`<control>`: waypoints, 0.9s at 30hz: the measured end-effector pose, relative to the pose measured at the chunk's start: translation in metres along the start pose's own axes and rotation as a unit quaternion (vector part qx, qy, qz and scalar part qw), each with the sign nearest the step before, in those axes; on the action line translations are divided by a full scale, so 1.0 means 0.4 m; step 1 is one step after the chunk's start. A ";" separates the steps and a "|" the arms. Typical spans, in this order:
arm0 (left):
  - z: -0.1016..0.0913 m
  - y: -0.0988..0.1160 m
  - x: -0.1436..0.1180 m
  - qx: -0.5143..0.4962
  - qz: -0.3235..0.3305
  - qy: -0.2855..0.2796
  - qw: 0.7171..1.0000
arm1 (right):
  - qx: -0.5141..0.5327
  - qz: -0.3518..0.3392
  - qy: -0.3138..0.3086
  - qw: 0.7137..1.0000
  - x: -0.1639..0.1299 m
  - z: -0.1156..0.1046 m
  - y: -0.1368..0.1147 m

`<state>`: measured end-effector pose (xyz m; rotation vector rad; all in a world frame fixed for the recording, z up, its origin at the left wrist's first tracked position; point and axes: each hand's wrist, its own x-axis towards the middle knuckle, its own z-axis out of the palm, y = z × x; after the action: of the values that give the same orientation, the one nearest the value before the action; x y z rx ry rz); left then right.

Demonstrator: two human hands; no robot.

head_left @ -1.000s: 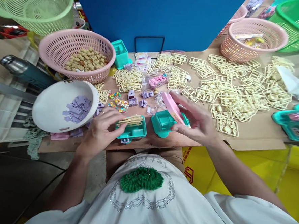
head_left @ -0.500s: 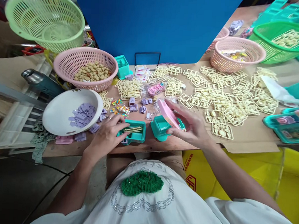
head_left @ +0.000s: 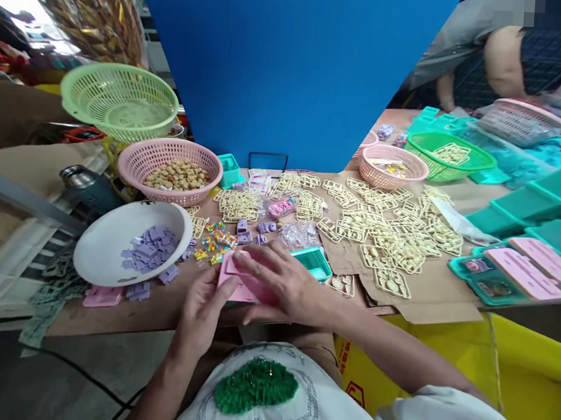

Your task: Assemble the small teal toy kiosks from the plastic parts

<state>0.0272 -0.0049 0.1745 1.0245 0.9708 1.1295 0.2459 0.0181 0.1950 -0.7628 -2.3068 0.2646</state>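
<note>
A pink plastic lid lies over a small teal box, of which only a sliver shows below the lid's front edge. My left hand grips the lid's left side, thumb on top. Across the lid's right part my right hand is closed over it, fingers on the top and thumb by the front edge. The inside of the covered box is hidden. Just behind my right hand stands a second teal box, uncovered. Small colourful pieces and purple parts lie beyond my left hand.
Cream plastic frames spread over the right of the table. At left are a white bowl of purple pieces, a pink basket and a bottle. A blue board stands behind. Pink-lidded teal boxes lie at right.
My right hand has brought the pink lid left and down onto the teal box at my left hand. My left hand now grips the lid. The view has tilted up.
</note>
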 end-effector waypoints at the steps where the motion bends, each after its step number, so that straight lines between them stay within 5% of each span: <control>1: -0.012 -0.007 -0.007 -0.014 -0.002 0.025 1.000 | 0.027 0.003 -0.009 1.000 0.026 -0.002 0.017; 4: -0.068 -0.037 -0.028 -0.029 -0.003 0.066 0.997 | 0.050 0.057 -0.028 0.997 0.134 0.008 0.106; 6: -0.102 -0.057 -0.045 -0.009 -0.003 0.067 0.998 | -0.015 0.079 -0.114 0.990 0.217 0.044 0.167; 10: -0.133 -0.075 -0.074 0.101 0.042 0.004 0.994 | -0.128 0.146 -0.310 0.931 0.338 0.154 0.224; 13: -0.143 -0.071 -0.084 0.202 0.130 -0.036 0.970 | -0.171 0.193 -0.351 0.900 0.363 0.212 0.224; 20: -0.145 -0.079 -0.076 0.381 0.226 -0.112 0.890 | -0.132 0.196 -0.317 0.919 0.353 0.192 0.245; 24: -0.116 -0.093 -0.079 0.389 0.239 -0.074 0.887 | -0.065 0.220 -0.205 0.952 0.323 0.121 0.260; 27: -0.100 -0.099 -0.089 0.377 0.229 -0.059 0.896 | 0.096 0.252 -0.112 0.956 0.263 0.065 0.238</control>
<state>-0.0076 -0.0392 0.1292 2.0119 1.1285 1.0522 0.2091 0.1574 0.1968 -1.2653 -2.2094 0.8297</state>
